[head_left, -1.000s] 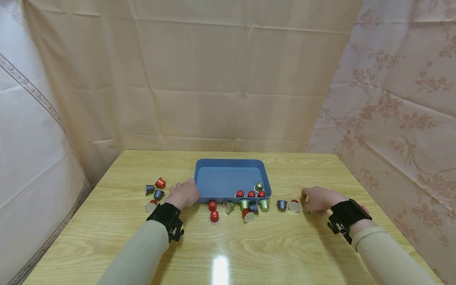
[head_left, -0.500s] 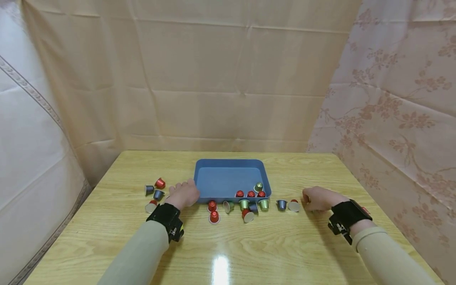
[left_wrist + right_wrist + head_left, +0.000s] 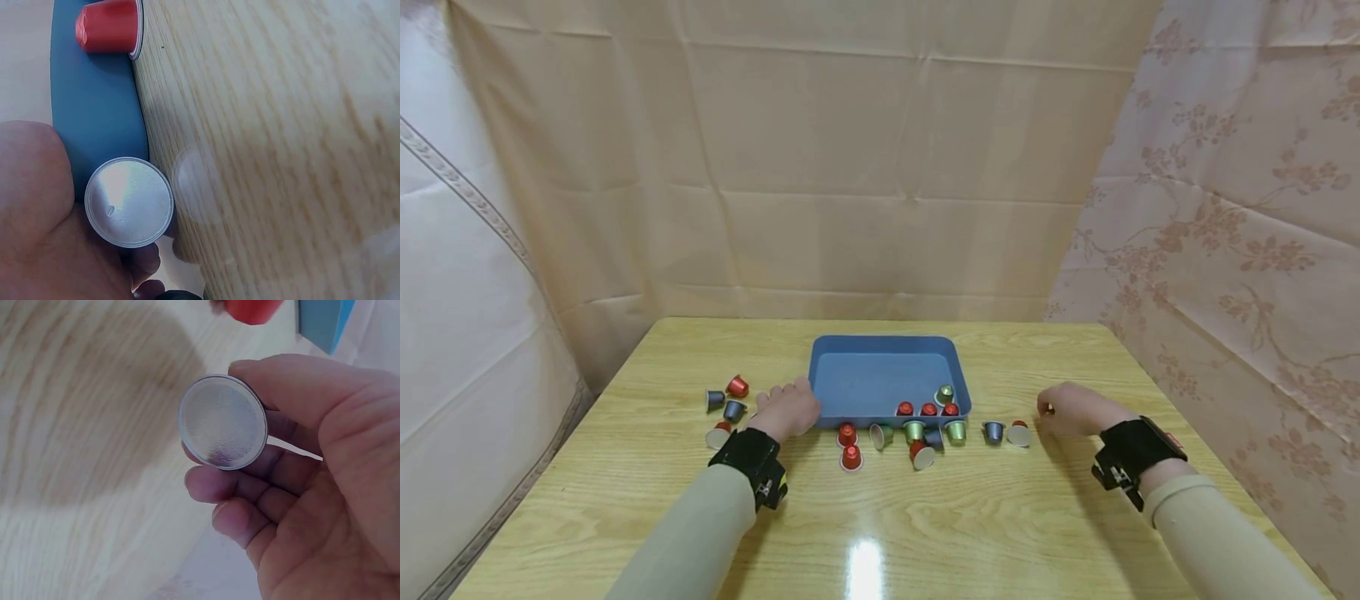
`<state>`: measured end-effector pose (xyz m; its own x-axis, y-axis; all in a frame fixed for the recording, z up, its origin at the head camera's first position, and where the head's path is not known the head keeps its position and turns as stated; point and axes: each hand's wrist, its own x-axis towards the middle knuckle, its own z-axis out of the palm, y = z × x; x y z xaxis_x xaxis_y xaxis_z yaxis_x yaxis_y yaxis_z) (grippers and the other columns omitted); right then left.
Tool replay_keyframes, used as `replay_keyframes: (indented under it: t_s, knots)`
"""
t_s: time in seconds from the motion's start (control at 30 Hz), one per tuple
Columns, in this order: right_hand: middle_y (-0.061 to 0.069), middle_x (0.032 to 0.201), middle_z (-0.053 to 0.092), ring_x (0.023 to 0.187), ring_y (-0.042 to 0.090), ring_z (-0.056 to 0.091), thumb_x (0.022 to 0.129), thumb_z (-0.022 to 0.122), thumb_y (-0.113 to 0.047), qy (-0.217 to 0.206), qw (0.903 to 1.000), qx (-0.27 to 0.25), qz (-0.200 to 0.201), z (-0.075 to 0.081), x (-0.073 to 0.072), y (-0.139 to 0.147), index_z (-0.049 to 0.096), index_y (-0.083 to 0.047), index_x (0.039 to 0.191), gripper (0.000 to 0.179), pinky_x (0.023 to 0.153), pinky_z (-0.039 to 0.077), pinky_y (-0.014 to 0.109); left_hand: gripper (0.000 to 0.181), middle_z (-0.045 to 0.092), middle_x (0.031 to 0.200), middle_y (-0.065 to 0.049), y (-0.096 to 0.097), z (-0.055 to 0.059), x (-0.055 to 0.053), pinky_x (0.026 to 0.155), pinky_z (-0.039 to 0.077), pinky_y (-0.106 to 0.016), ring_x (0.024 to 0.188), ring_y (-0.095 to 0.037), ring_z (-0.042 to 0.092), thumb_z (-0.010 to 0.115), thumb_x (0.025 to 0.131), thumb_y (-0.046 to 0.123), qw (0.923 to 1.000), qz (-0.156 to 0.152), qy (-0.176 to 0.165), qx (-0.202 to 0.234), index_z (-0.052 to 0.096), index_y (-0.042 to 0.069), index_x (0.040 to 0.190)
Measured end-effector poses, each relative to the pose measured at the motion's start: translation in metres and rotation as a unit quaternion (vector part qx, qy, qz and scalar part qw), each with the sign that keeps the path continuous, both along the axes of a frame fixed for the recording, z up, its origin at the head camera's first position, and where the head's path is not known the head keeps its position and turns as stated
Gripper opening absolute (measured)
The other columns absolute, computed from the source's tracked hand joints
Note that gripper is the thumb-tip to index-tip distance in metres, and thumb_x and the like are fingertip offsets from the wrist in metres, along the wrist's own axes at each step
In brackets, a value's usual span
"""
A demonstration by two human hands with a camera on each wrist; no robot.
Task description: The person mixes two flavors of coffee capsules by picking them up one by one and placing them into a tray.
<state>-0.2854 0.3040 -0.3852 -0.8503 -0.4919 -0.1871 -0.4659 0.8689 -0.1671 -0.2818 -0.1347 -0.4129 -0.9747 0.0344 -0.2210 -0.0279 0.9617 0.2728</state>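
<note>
My left hand [image 3: 786, 410] is by the left front corner of the blue tray [image 3: 880, 379]. In the left wrist view it holds a coffee capsule [image 3: 129, 202] between thumb and fingers, its silver lid facing the camera; the body's colour is hidden. Over the table on the right, my right hand [image 3: 1078, 408] pinches another coffee capsule [image 3: 223, 422] between thumb and curled fingers. Its round foil lid faces the right wrist camera, and its body is hidden too. Just left of that hand lies a red capsule [image 3: 1019, 432] on its side.
Inside the tray's front edge are three red capsules [image 3: 928, 409] and a green one [image 3: 944, 393]. Several red, green and blue capsules [image 3: 852, 457] lie before the tray. Another group [image 3: 734, 409] lies left of my left hand. A blue capsule [image 3: 993, 432] lies right of the tray.
My right hand has risen slightly from the table and shifted a little to the right. My left hand, the tray and the loose capsules stay where they were.
</note>
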Motion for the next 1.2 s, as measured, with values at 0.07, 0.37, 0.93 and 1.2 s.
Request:
replay_keyframes:
  t_s: [0.07, 0.37, 0.93, 1.2]
  knots:
    - [0.001, 0.081, 0.058, 0.067, 0.013, 0.049, 0.085, 0.058, -0.007, 0.014, 0.9998, -0.006, 0.010, 0.003, -0.002, -0.001, 0.063, -0.006, 0.087, 0.005, 0.063, 0.043, 0.034, 0.020, 0.049, 0.092, -0.015, 0.000, 0.000, 0.000, 0.078, 0.027, -0.048, 0.087, -0.033, 0.043, 0.040, 0.094, 0.022, 1.0000, -0.001, 0.001, -0.001, 0.045, 0.003, 0.098]
    - [0.001, 0.078, 0.057, 0.065, 0.011, 0.048, 0.087, 0.061, -0.008, 0.064, 0.9966, -0.041, 0.034, 0.016, -0.008, -0.015, 0.060, -0.003, 0.089, 0.005, 0.061, 0.041, 0.032, 0.020, 0.050, 0.096, -0.017, 0.001, 0.001, -0.001, 0.078, 0.028, -0.049, 0.088, -0.034, 0.043, 0.039, 0.094, 0.022, 1.0000, -0.004, 0.001, -0.004, 0.045, 0.003, 0.098]
    - [0.001, 0.085, 0.059, 0.071, 0.012, 0.053, 0.086, 0.065, -0.016, 0.113, 0.9915, -0.054, 0.037, 0.023, -0.022, -0.049, 0.062, -0.006, 0.094, 0.014, 0.064, 0.043, 0.033, 0.021, 0.050, 0.092, -0.015, 0.001, 0.000, -0.001, 0.076, 0.028, -0.048, 0.085, -0.033, 0.043, 0.038, 0.095, 0.021, 0.9998, -0.010, -0.001, -0.019, 0.044, 0.002, 0.098]
    - [0.001, 0.085, 0.059, 0.071, 0.012, 0.053, 0.085, 0.067, -0.018, 0.139, 0.9874, -0.061, 0.044, 0.022, -0.024, -0.064, 0.062, -0.007, 0.094, 0.015, 0.064, 0.043, 0.032, 0.020, 0.048, 0.091, -0.015, 0.001, 0.002, 0.001, 0.076, 0.028, -0.048, 0.084, -0.033, 0.042, 0.038, 0.095, 0.021, 0.9997, -0.013, -0.003, -0.020, 0.044, 0.002, 0.097]
